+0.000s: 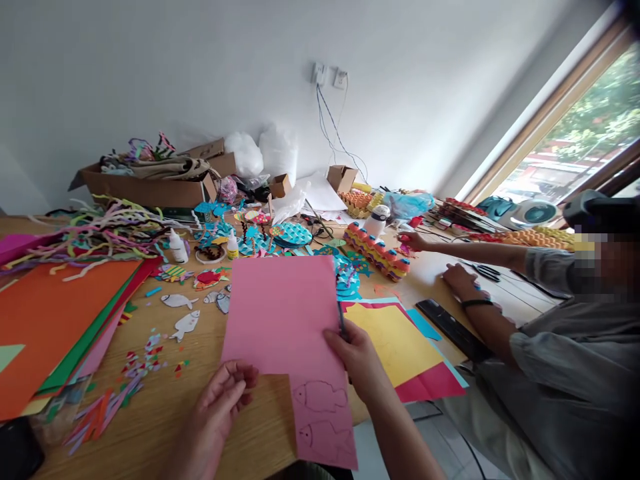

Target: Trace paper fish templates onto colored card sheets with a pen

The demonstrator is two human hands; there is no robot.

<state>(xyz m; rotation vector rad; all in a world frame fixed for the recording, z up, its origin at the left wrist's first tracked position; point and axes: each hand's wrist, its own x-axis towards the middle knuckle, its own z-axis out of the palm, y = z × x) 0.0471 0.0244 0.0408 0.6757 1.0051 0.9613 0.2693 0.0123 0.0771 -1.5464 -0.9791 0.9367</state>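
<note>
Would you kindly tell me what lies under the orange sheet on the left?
Beneath the orange sheet, edges of a green sheet, a red sheet and a pink sheet show on its right. Whatever lies under its middle is covered and cannot be seen.

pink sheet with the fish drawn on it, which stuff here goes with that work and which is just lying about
Seemingly in use:
pink sheet with two drawn fish
what look like scissors, in the right hand
left hand, by the sheet's lower edge

Apparently just lying about:
pipe cleaners
orange sheet
yellow sheet
paper strips
cardboard box
</note>
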